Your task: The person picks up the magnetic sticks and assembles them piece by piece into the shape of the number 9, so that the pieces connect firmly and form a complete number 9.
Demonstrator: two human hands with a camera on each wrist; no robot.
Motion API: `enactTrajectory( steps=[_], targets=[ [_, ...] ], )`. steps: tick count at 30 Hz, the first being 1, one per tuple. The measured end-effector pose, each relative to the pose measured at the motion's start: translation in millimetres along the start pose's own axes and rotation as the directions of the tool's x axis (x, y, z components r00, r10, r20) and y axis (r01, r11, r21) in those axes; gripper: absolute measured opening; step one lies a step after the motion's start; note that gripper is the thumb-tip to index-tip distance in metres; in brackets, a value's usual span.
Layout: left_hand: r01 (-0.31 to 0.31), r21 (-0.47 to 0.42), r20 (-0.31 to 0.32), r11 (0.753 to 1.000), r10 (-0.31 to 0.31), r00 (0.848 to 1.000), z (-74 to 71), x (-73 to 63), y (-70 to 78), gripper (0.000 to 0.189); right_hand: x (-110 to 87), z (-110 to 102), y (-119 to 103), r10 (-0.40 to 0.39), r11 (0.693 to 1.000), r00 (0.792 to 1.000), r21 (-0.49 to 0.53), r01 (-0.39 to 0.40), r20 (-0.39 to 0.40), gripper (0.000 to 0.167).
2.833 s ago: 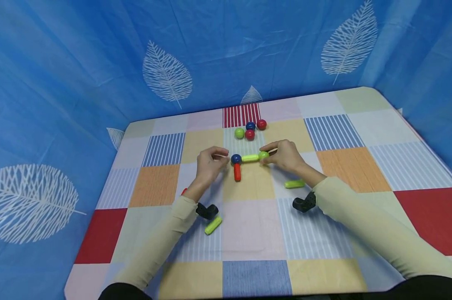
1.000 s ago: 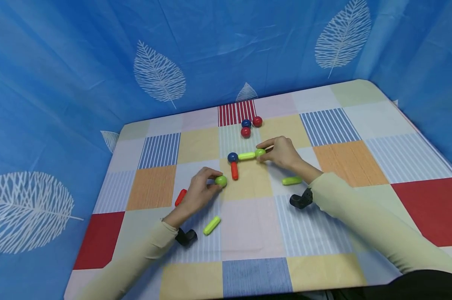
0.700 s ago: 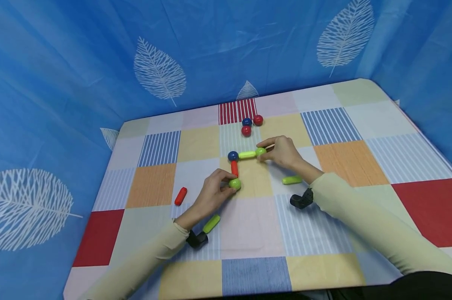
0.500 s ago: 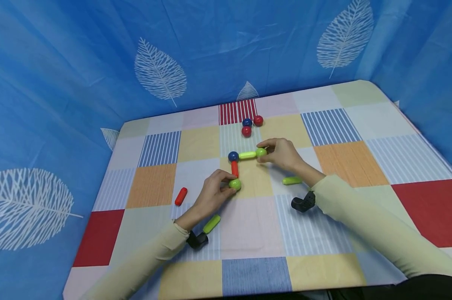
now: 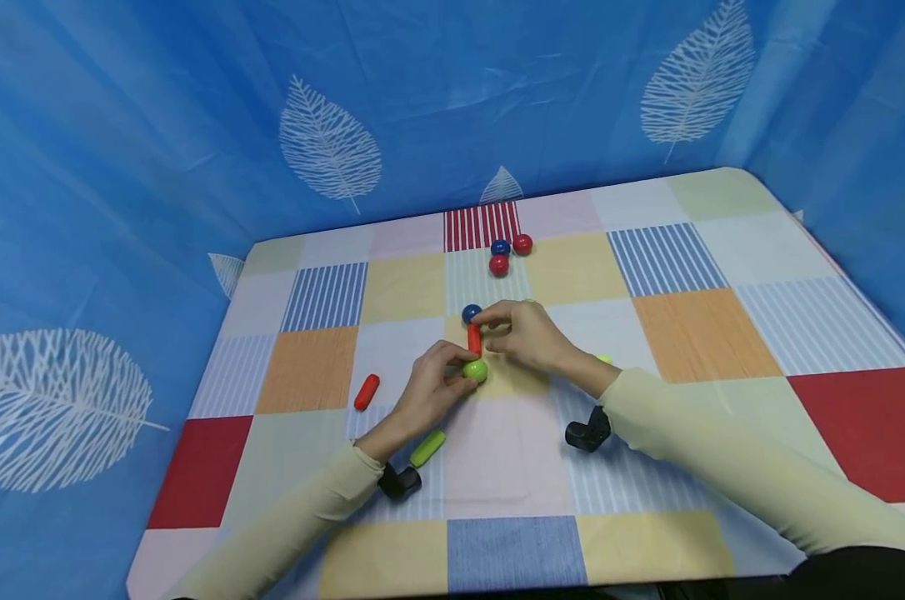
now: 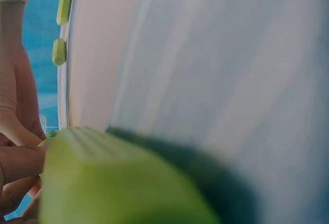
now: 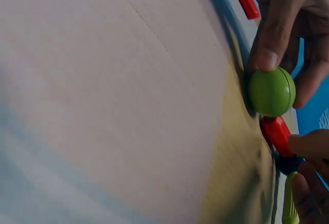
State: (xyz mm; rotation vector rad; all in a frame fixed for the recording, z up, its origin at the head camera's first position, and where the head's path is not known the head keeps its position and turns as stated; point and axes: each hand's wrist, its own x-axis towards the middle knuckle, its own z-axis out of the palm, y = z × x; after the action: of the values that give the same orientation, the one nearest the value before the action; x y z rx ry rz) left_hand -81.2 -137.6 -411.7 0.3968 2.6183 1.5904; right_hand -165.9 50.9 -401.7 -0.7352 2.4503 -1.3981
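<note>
In the head view my left hand (image 5: 430,383) pinches a green ball (image 5: 476,371) at the near end of a red rod (image 5: 474,339). A blue ball (image 5: 471,313) joins that rod's far end. My right hand (image 5: 531,337) has index fingertip and thumb at the rod just below the blue ball and seems to pinch it. In the right wrist view the green ball (image 7: 272,91) meets the red rod (image 7: 277,134), and a green rod (image 7: 290,203) runs on from the blue ball (image 7: 289,164). My right hand mostly hides this green rod's far ball in the head view.
A loose red rod (image 5: 367,392) lies left of my left hand. One loose green rod (image 5: 427,448) sits beside my left wrist; another (image 5: 604,358) peeks out behind my right wrist. Farther back are two red balls (image 5: 499,265) (image 5: 523,244) and a blue ball (image 5: 501,247).
My left hand has taken a green ball from the back group and brought it to the red rod's near end. My right hand has let go of the other green ball and moved left to the rod.
</note>
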Motion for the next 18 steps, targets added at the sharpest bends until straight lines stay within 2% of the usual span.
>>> enactTrajectory(
  steps=[3, 10, 14, 18],
  targets=[
    [-0.023, 0.021, -0.003, 1.0, 0.023, 1.0, -1.2, 0.9, -1.5, 0.028, 4.9, 7, -2, -0.009, 1.0, 0.999, -0.002, 0.009, 0.037, 0.036],
    [-0.055, 0.058, 0.009, 0.997, 0.055, 0.998, 1.0, 3.0, -2.7, 0.027, 7.5, 7, 2, -0.004, 0.999, 0.998, -0.05, 0.007, 0.055, 0.037],
    [-0.052, 0.08, 0.002, 0.995, 0.052, 0.999, -0.3, 3.0, -3.0, 0.027, 11.4, 8, 4, -0.052, 0.995, 0.995, -0.08, 0.059, 0.084, 0.037],
    [-0.027, 0.072, -0.008, 0.997, 0.027, 1.0, -2.6, 0.8, -2.9, 0.027, 17.9, 11, 4, -0.139, 0.969, 0.978, -0.181, 0.167, 0.157, 0.035]
  ],
)
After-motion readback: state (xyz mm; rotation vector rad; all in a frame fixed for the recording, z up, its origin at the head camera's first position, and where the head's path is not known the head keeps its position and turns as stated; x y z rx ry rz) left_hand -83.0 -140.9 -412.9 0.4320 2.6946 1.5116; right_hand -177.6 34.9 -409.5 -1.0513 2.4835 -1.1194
